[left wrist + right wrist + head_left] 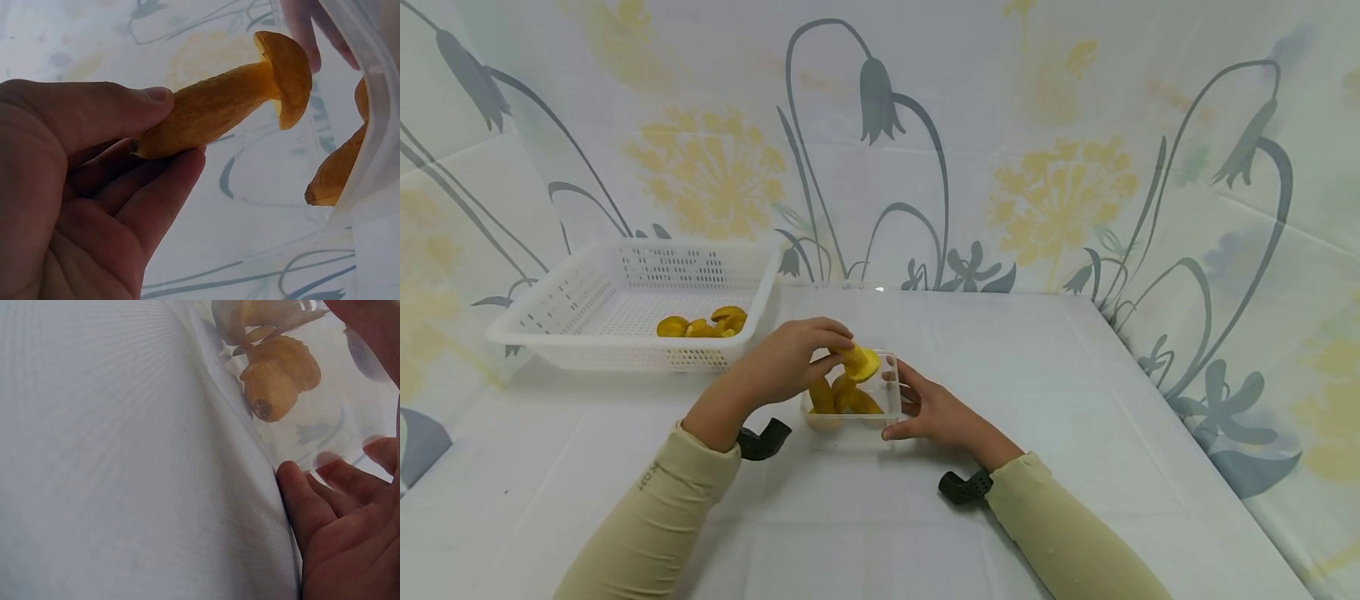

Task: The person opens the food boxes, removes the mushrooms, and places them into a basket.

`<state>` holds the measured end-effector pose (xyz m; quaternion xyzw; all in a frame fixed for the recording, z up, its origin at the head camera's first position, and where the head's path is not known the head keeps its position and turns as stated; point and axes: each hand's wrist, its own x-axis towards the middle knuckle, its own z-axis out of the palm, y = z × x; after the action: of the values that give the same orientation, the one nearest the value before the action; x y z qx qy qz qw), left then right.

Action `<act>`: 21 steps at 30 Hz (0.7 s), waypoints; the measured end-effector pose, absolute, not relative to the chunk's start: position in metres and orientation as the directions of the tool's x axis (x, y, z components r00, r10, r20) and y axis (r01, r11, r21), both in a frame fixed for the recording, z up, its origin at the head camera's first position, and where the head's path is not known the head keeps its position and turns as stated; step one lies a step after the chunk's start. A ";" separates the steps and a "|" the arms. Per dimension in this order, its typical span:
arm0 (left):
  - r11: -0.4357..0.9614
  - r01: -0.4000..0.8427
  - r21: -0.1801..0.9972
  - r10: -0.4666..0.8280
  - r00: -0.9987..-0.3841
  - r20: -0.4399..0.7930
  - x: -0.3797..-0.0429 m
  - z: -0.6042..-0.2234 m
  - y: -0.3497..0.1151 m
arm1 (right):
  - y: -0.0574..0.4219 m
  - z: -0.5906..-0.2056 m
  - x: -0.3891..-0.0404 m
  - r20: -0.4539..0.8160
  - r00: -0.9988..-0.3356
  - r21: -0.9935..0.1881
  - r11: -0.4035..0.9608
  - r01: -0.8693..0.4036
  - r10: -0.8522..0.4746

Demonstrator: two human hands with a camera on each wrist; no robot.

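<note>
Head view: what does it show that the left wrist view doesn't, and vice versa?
Only head: the white basket, the mushrooms inside it, both sleeves.

Only left wrist: the palm side of the left hand, and the dark stem tip of the held mushroom.

Both: that hand pinching a mushroom, the clear container, part of the right hand.

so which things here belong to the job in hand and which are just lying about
Part of the job, apparently:
yellow mushroom
left fingers pinching it
clear container
right fingers beside it
mushrooms inside container
white basket
basket mushrooms

Probably not part of it:
flowered backdrop
white table covering
black wrist-worn pieces
</note>
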<state>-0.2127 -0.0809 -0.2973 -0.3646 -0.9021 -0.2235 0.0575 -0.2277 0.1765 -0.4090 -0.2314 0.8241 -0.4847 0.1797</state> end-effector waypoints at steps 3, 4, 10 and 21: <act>0.640 0.675 0.367 0.621 -0.736 0.269 -0.212 -0.295 -0.083 | 0.176 -0.409 -0.228 -0.072 -0.829 -0.884 0.421 -0.205 -0.555; 0.643 0.672 0.368 0.618 -0.738 0.269 -0.212 -0.294 -0.084 | 0.176 -0.409 -0.228 -0.070 -0.828 -0.884 0.420 -0.207 -0.556; 0.657 0.670 0.347 0.605 -0.742 0.289 -0.213 -0.288 -0.094 | 0.176 -0.409 -0.228 -0.075 -0.832 -0.879 0.431 -0.205 -0.549; 0.681 0.640 0.356 0.557 -0.768 0.314 -0.215 -0.280 -0.116 | 0.177 -0.410 -0.227 -0.064 -0.838 -0.867 0.446 -0.222 -0.542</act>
<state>-0.2152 -0.1157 -0.2799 -0.3280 -0.9124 -0.2276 0.0903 -0.2274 0.1766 -0.4101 -0.2292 0.8334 -0.4738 0.1687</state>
